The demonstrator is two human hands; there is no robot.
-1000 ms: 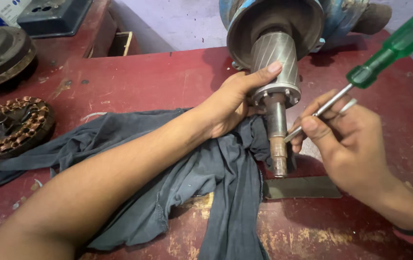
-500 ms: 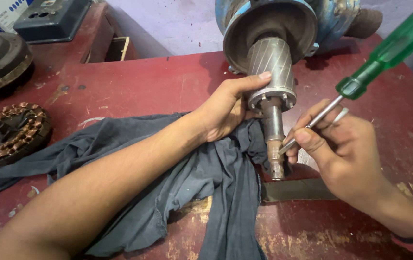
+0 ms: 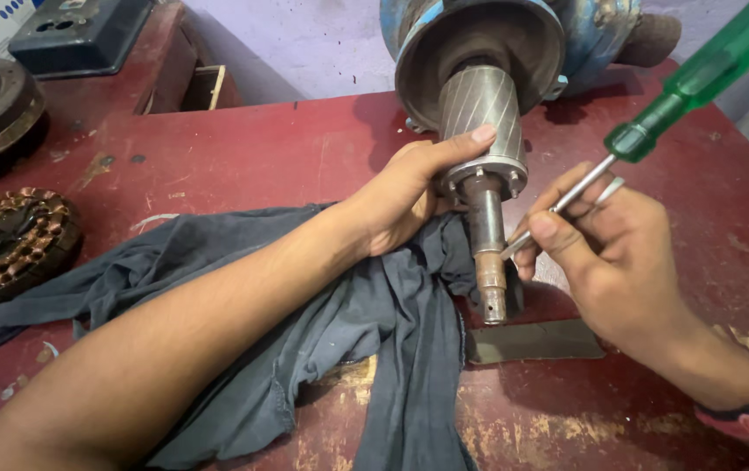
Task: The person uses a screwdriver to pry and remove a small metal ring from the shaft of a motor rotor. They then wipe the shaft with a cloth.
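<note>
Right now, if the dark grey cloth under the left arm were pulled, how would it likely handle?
The grey cloth lies crumpled in soft folds, so it is probably floppy and light. The left hand and forearm rest on it and the rotor shaft overlies it, so it would likely snag rather than slide free.

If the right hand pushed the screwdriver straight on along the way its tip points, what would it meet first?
Probably the steel shaft: the right hand aims the screwdriver down-left, its tip already at or very near the shaft, below the ribbed rotor. Contact is unclear.
</note>
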